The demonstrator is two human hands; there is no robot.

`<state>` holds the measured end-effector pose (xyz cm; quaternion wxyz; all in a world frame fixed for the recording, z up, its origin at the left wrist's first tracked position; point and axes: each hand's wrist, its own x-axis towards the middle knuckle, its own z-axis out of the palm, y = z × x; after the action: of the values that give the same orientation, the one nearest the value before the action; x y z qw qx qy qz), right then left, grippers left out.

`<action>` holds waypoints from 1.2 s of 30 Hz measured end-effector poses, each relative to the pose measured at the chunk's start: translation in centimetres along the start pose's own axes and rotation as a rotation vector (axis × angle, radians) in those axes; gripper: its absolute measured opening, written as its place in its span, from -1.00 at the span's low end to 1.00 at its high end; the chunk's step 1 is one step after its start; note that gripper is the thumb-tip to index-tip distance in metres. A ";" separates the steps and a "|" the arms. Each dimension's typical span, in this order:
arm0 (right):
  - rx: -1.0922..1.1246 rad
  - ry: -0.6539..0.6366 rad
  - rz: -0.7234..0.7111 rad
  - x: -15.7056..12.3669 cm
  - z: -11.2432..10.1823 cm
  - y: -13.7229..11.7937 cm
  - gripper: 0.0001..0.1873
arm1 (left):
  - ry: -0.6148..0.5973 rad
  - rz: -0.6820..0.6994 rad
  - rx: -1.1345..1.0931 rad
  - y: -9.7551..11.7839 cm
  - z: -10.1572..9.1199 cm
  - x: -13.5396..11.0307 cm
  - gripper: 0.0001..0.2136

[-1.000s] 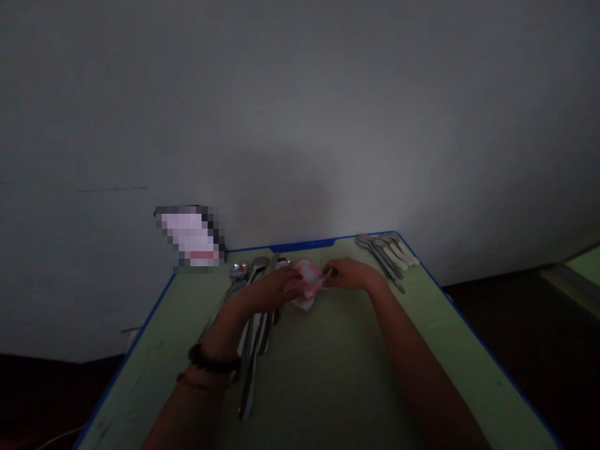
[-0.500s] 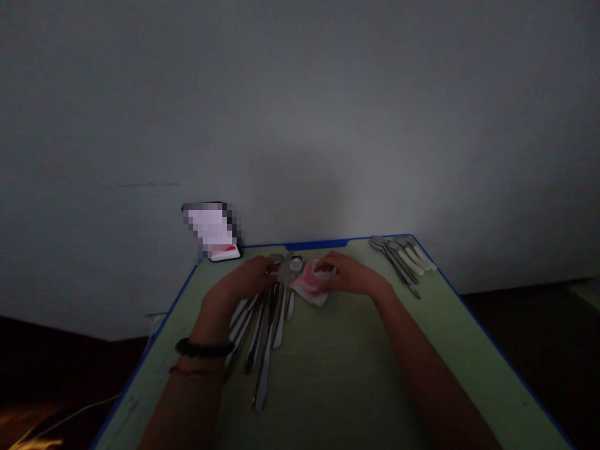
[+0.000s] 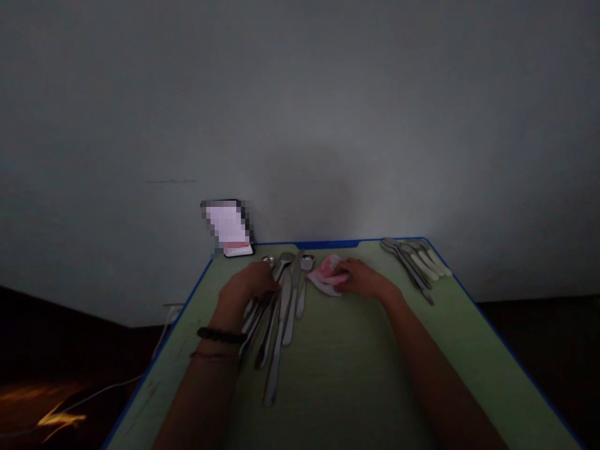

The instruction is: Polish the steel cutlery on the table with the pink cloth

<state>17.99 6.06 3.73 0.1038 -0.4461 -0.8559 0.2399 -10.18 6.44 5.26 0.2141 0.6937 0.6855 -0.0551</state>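
My left hand [image 3: 248, 289] lies curled over the tops of several metal spoons and knives [image 3: 279, 312] spread on the green table [image 3: 347, 375]. Its fingers seem to close on one spoon handle, though the dim light hides the grip. My right hand [image 3: 364, 280] is closed on a crumpled pink and white cloth [image 3: 325, 275] that rests on the table beside the cutlery.
A second bunch of cutlery [image 3: 415, 262], some with white handles, lies at the table's far right corner. A phone-like device [image 3: 229, 228] leans against the grey wall at the far left corner. A white cable [image 3: 117, 390] runs along the dark floor at left.
My left hand let go of the cloth and moved left onto the pile of spoons and knives. My right hand kept the cloth. The view has shifted a little leftward.
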 end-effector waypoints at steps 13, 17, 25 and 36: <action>0.073 0.011 -0.031 0.3 0.8 1.4 -0.61 | -0.073 -0.019 -0.093 -1.8 -1.5 -0.8 -0.68; 0.095 0.007 -0.017 0.4 1.0 1.5 -0.62 | 0.046 -0.097 0.000 -3.7 -1.2 -0.2 -0.73; 0.117 0.002 -0.001 0.4 1.1 1.7 -0.60 | -0.120 -0.060 -0.124 -3.1 -0.5 -0.1 -0.82; 0.115 0.028 -0.068 0.0 0.7 1.6 -0.67 | 0.003 0.167 -0.446 -1.8 -2.2 -1.8 -0.77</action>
<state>18.84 6.66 2.28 0.1491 -0.4135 -0.8539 0.2787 -12.54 5.48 7.49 0.3647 0.6837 0.6212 0.1169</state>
